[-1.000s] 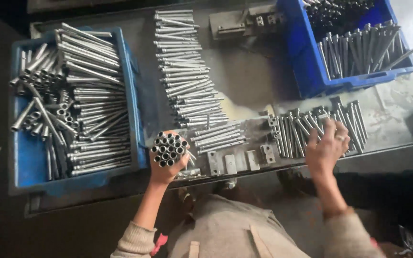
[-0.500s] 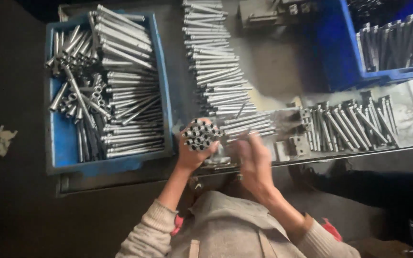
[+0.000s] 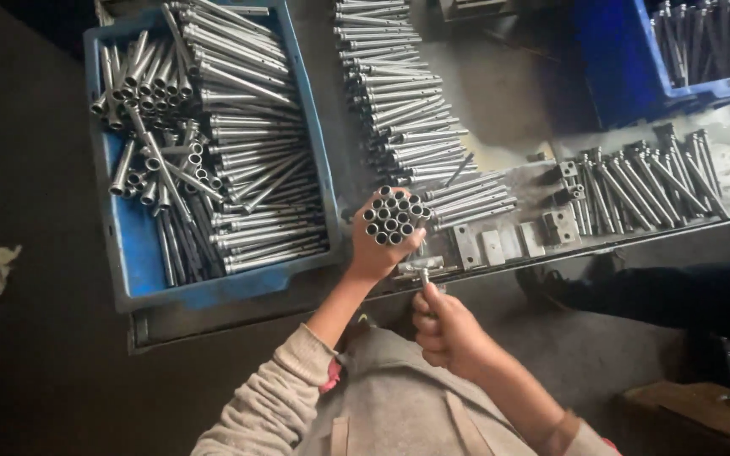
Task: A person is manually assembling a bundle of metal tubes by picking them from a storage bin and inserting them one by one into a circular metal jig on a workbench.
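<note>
Your left hand (image 3: 375,245) grips a bundle of short steel tubes (image 3: 395,216), your right hand (image 3: 448,331) just below it. Left of them sits a blue plastic crate of tubes (image 3: 204,143); beyond, loose rods (image 3: 403,93); rightward, bolts (image 3: 644,177).

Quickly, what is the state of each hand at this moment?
Left hand: closed around a bundle of metal tubes, open ends toward the camera.
Right hand: closed, gripping a single metal rod at the table edge.

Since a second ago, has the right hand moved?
Yes. The right hand left the loose rods and came in beside the tube bundle in the left hand.
</note>
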